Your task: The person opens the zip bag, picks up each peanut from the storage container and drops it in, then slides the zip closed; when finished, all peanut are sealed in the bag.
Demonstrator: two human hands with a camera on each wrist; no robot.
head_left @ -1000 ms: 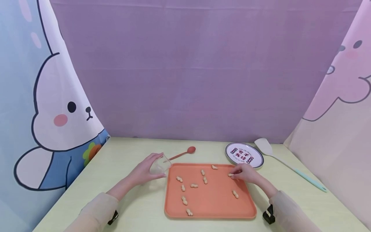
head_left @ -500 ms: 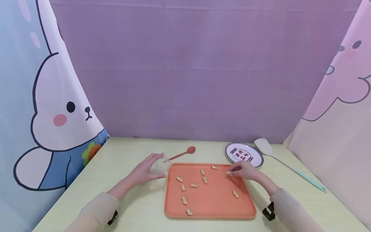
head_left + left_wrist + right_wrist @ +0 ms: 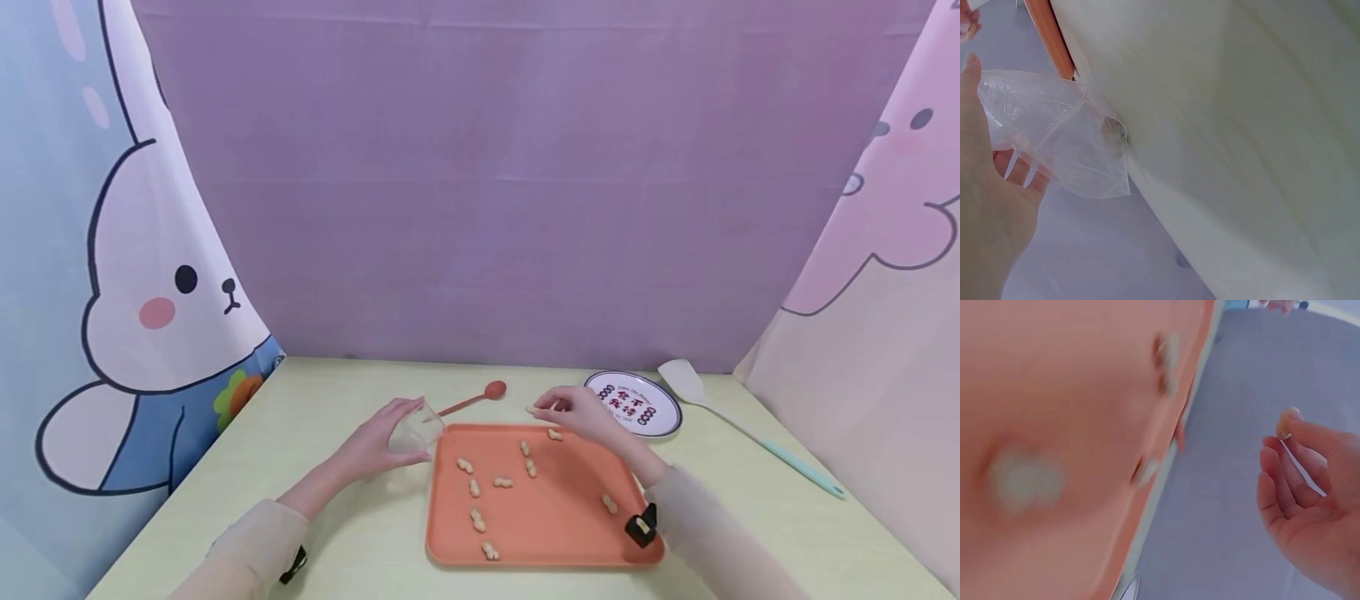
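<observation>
My left hand (image 3: 375, 443) holds a clear plastic bag (image 3: 416, 430) beside the tray's left edge, thumb and fingers keeping its mouth spread. Inside the bag's low end, in the left wrist view, a brownish lump (image 3: 1113, 134) shows through the film. My right hand (image 3: 583, 414) is raised over the tray's far edge, pinching a peanut (image 3: 1284, 425) between thumb and fingertips. Several unshelled peanuts, such as one near the middle (image 3: 502, 482), lie scattered on the orange tray (image 3: 555, 533), mostly on its left half.
Behind the tray lies a red spoon (image 3: 493, 390). A white plate (image 3: 637, 400) with a dark rim and red lettering stands at the back right, near a spatula (image 3: 780, 450) with a mint handle. A purple curtain (image 3: 480, 208) closes off the table's back.
My right hand has lifted the peanut off the tray's right side and carried it left, toward the bag. The left hand and bag have stayed in place.
</observation>
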